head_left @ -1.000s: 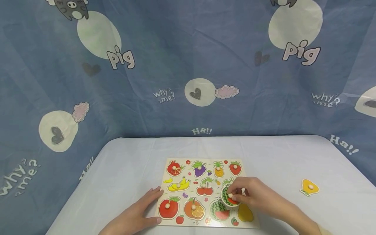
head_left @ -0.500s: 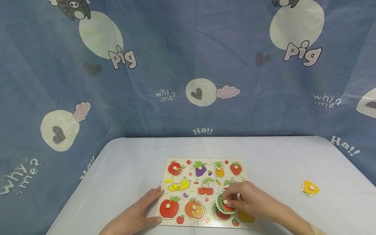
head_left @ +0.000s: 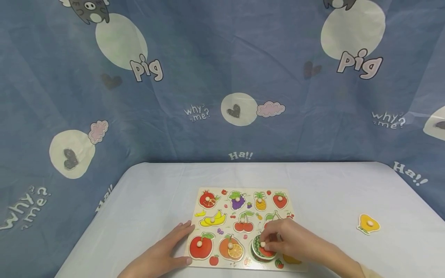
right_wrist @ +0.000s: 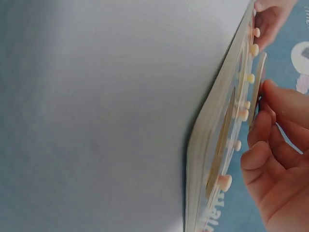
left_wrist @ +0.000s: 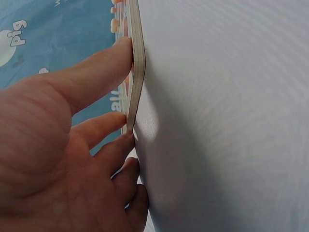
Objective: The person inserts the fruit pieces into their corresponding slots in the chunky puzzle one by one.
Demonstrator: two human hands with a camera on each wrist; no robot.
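Observation:
A wooden fruit peg puzzle board lies on the white table. My right hand pinches a round watermelon puzzle piece by its small knob. The piece overlaps the printed watermelon spot in the lower row. In the right wrist view, the piece stands slightly off the board, with a gap showing. My left hand touches the board's left edge with fairly straight fingers. Thumb and fingertips of that hand meet the board's edge in the left wrist view.
Right of the board lies a loose yellow fruit piece with its knob up. Other knobbed pieces sit in the board, such as the apple, orange and bananas. A yellow printed shape is partly behind my right hand. A blue patterned cloth hangs behind.
My right hand has carried the watermelon piece left and toward the near side, from above the right of the printed watermelon to over it. My left hand stays on the board's edge.

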